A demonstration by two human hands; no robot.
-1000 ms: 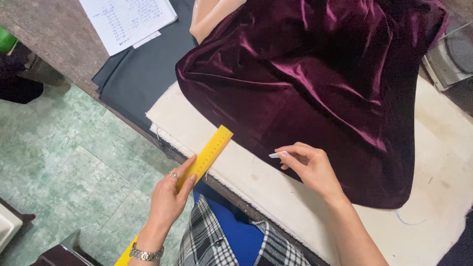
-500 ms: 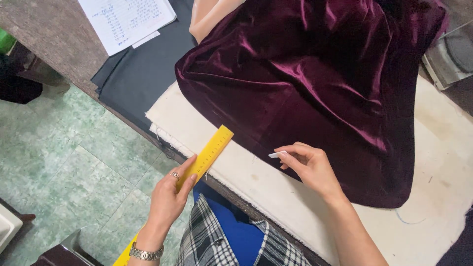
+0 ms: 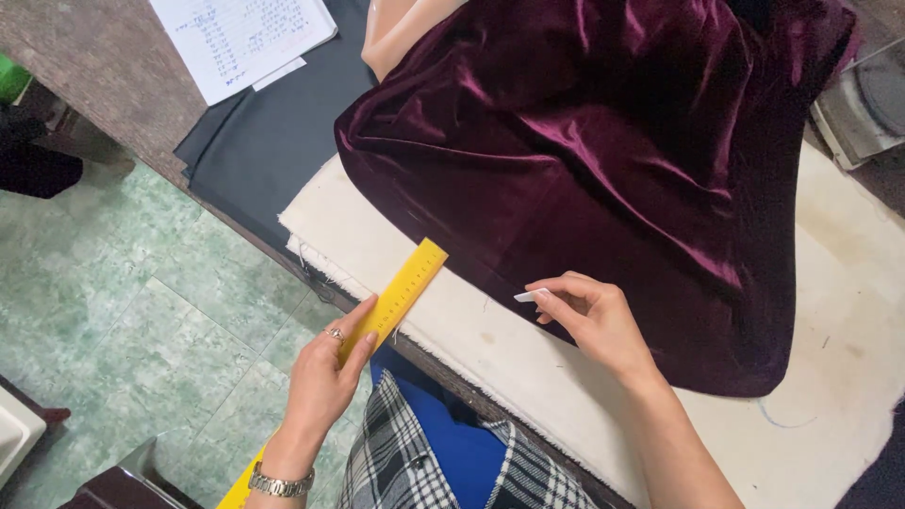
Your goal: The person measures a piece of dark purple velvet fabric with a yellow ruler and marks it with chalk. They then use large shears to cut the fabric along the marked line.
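At lower centre, the left hand (image 3: 325, 382) grips a yellow ruler (image 3: 396, 300), fingers wrapped around it. The right hand (image 3: 594, 319) pinches white chalk (image 3: 528, 296) at the edge of the maroon velvet (image 3: 603, 160).

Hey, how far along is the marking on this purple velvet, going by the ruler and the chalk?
Done: the velvet fabric lies spread on the cream padded table cover. In hand: the left hand holds a yellow ruler near the fabric's edge, and the right hand pinches a white chalk piece at that edge. Left: no chalk line shows on the velvet yet, so marking seems barely begun.
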